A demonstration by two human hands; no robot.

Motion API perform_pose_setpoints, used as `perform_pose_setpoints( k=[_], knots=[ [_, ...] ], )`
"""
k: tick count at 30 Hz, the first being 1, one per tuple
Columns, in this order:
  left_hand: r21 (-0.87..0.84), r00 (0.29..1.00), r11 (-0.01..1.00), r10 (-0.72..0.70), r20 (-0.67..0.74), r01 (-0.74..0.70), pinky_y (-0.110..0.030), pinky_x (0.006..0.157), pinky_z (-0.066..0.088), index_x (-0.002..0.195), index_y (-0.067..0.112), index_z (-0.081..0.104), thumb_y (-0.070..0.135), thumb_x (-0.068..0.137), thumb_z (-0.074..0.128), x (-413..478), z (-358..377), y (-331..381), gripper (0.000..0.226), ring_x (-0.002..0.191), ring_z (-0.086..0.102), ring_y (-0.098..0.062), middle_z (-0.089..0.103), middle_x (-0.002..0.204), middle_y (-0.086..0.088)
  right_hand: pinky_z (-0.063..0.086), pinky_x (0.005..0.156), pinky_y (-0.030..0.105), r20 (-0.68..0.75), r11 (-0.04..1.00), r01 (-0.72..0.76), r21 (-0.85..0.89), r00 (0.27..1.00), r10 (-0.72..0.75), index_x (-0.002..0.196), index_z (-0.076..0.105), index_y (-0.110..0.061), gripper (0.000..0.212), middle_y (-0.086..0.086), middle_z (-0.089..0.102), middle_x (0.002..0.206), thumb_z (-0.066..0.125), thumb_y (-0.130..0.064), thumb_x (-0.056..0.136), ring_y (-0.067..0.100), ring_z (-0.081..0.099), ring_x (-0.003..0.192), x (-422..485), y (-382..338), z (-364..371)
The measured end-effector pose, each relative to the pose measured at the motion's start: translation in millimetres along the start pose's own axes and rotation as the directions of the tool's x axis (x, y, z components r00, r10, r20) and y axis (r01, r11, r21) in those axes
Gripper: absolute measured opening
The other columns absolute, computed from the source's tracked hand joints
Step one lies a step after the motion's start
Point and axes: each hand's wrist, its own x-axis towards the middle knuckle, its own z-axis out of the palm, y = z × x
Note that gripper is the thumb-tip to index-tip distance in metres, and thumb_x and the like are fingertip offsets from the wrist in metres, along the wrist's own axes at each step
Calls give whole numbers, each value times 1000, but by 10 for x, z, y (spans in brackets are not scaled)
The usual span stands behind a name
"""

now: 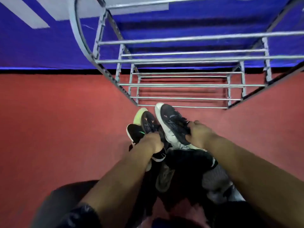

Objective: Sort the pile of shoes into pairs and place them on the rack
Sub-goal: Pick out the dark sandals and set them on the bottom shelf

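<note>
My left hand [152,142] grips a dark grey sneaker with a yellow-green sole [147,120] by its opening. My right hand [198,133] grips a matching dark grey sneaker with a white sole [169,124] by its collar. Both shoes point toe-first toward the metal shoe rack [181,85], just short of its lowest bars. A black sneaker with a green mark [134,131] lies under my left hand. More dark shoes [185,159] are piled on the floor between my forearms, partly hidden.
The rack of silver bars stands against a blue wall [41,46] and rises in several tiers with no shoes on them. Red floor [57,120] spreads to the left and right. A grey shoe [215,180] lies low in the pile.
</note>
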Motion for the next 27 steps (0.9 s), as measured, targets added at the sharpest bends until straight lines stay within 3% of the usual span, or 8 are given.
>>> perform_pose_setpoints(
  k=[4, 7, 12, 14, 19, 23, 25, 27],
  knots=[
    [11, 979, 998, -52, -198, 55, -48, 108, 44, 147, 11, 45, 30, 99, 55, 611, 269, 64, 53, 137, 48, -36, 49, 147, -13, 52, 102, 45, -56, 1000, -20, 2, 998, 20, 148, 45, -14, 88, 14, 54, 137, 66, -69, 83, 38, 59, 125, 467, 129, 399],
    [42, 972, 995, -77, -220, 88, -46, 111, 38, 150, 13, 44, 31, 97, 58, 959, 432, 132, 59, 140, 43, -32, 44, 150, -10, 52, 102, 45, -69, 1000, -5, 6, 998, 6, 150, 39, -18, 107, 12, 55, 140, 63, -82, 69, 36, 59, 126, 768, 195, 663],
    [265, 954, 963, 25, -298, 57, -51, 114, 31, 143, 15, 54, 30, 92, 62, 1129, 751, 47, 54, 135, 39, -34, 40, 143, -10, 46, 110, 47, -86, 995, -38, 95, 995, 46, 156, 31, -15, 119, 14, 50, 148, 58, -78, 59, 38, 50, 133, 879, 202, 913],
    [328, 935, 944, 91, -343, 29, -49, 113, 33, 139, 13, 56, 28, 91, 61, 1120, 840, 9, 50, 131, 40, -35, 41, 139, -11, 44, 112, 48, -110, 990, -44, 132, 992, 59, 159, 28, -15, 116, 14, 48, 151, 64, -73, 66, 38, 47, 136, 855, 191, 961],
    [291, 895, 957, 119, -430, 13, -43, 110, 36, 139, 13, 51, 23, 90, 62, 1032, 942, -45, 51, 128, 43, -32, 42, 138, -11, 46, 111, 50, -107, 990, -55, 130, 992, 69, 156, 30, -15, 102, 15, 48, 149, 72, -66, 78, 39, 49, 135, 802, 152, 952],
    [204, 824, 972, 21, -566, 115, -44, 115, 33, 145, 11, 39, 25, 86, 66, 912, 1029, -113, 66, 140, 36, -34, 36, 149, -14, 47, 109, 50, -96, 991, -73, 111, 992, 83, 148, 37, -14, 97, 16, 51, 145, 74, -66, 75, 40, 53, 131, 765, 98, 933],
    [163, 816, 960, -98, -570, 229, -51, 123, 23, 157, 7, 21, 29, 91, 65, 879, 1074, -127, 82, 154, 19, -41, 18, 165, -21, 47, 109, 50, -98, 993, -76, 90, 992, 84, 147, 38, -13, 97, 17, 51, 144, 75, -67, 75, 40, 54, 130, 745, 72, 932],
    [67, 802, 942, -241, -547, 328, -54, 125, 22, 163, 3, 7, 33, 98, 59, 877, 1090, -141, 89, 156, 15, -44, 8, 169, -26, 47, 109, 50, -103, 993, -79, 83, 991, 87, 148, 38, -12, 101, 17, 51, 143, 76, -70, 75, 40, 54, 130, 722, 61, 939]
  ],
)
